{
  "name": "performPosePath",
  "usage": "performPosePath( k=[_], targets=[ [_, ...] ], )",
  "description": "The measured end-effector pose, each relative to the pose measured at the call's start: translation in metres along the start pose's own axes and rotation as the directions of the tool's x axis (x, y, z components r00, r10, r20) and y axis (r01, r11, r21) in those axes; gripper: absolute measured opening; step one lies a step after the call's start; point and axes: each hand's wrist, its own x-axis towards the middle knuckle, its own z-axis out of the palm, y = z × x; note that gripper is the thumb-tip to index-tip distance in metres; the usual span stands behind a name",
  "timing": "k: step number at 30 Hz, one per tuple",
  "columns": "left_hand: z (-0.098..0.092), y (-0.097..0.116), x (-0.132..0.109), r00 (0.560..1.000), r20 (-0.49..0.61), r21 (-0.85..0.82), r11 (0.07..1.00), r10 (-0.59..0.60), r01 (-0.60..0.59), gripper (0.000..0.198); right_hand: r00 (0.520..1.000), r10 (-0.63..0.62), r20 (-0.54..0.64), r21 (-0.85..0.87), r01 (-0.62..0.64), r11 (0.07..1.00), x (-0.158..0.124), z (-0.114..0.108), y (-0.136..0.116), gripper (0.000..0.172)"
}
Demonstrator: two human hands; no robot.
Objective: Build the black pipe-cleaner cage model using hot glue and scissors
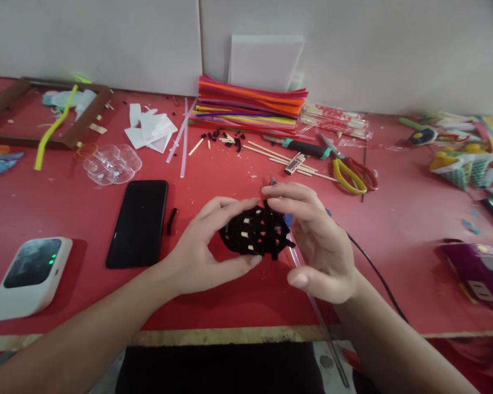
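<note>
My left hand (207,249) is closed around the side of a small black fuzzy basket-like piece (246,232), which looks woven from pipe cleaners with pale stick ends showing in it. Its fingers are on top and the thumb is below. My right hand (316,241) is cupped at the piece's right side, thumb and fingers apart; its fingertips are near the upper edge, and I cannot tell whether they touch. Behind the right hand is a mostly hidden blue glue gun (288,220). A long clear glue stick (322,323) runs from it past the table's front edge.
A black phone (138,224) and a white device (33,278) lie left. Behind are pipe cleaners (250,106), wooden sticks (279,158), a utility knife (306,148) and scissors (351,172). A black cable (378,271) curves right. A purple block (470,268) lies far right.
</note>
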Motion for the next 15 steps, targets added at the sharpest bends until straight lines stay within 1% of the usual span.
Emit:
performPosePath(
  k=[2,3,6,11,15],
  targets=[
    [0.0000,0.0004,-0.0003,1.000,0.007,0.025,1.000,0.005,-0.005,0.069,0.999,-0.016,-0.039,-0.038,0.014,0.999,0.0003,-0.0007,-0.0002,0.053],
    [0.0000,0.0006,-0.0004,1.000,0.011,0.035,0.999,0.007,-0.007,0.069,0.998,-0.031,-0.058,-0.072,0.027,0.997,0.0006,-0.0010,-0.0001,0.049],
    [-0.0001,0.0009,-0.0007,1.000,0.018,0.052,0.999,0.016,-0.017,0.069,0.995,-0.056,-0.082,-0.121,0.046,0.992,0.0015,-0.0019,0.0004,0.046],
    [0.0000,0.0016,-0.0013,0.999,0.026,0.081,0.996,0.020,-0.022,0.069,0.997,0.004,-0.080,-0.063,-0.009,0.998,0.0009,-0.0024,-0.0005,0.039],
    [0.0003,0.0015,-0.0009,0.999,0.043,0.090,0.996,0.000,-0.004,0.069,0.998,0.001,-0.070,-0.009,-0.002,1.000,0.0007,-0.0017,-0.0003,0.038]
  ],
)
